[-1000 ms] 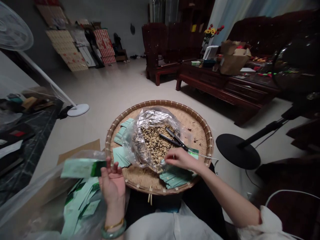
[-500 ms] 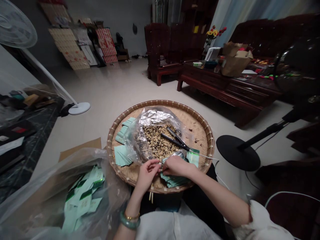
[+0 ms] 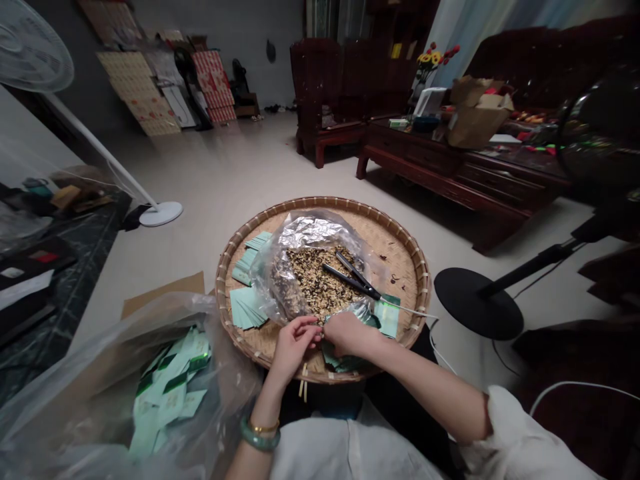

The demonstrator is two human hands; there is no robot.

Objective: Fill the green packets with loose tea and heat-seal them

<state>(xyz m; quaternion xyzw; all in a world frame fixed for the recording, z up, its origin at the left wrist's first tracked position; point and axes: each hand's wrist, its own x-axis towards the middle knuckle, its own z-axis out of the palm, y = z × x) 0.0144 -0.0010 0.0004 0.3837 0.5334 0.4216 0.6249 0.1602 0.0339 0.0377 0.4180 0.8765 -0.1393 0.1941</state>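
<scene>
My left hand (image 3: 299, 339) and my right hand (image 3: 353, 335) meet at the near side of a round woven bamboo tray (image 3: 324, 377). Both have fingers drawn together in a pinch; whatever lies between them is too small or covered. Under and beside my right hand are green packets (image 3: 345, 363), partly hidden by it. Just beyond the hands, an open clear plastic bag (image 3: 320, 230) holds a loose mix of pale and dark bits (image 3: 320, 283). A black flat iron (image 3: 353, 280) with its arms apart rests on that mix. Pale green packets (image 3: 247, 308) are fanned along the tray's left side.
A large clear bag (image 3: 165, 327) of green packets stands at the left. A white cord (image 3: 410, 312) runs off the tray's right edge. Fan bases stand left (image 3: 161, 213) and right (image 3: 477, 303). A dark wooden table (image 3: 450, 170) is beyond.
My right hand has turned slightly, its fingers curling further down beside my left hand. My left hand stays nearly in place. The whole view has shifted a little.
</scene>
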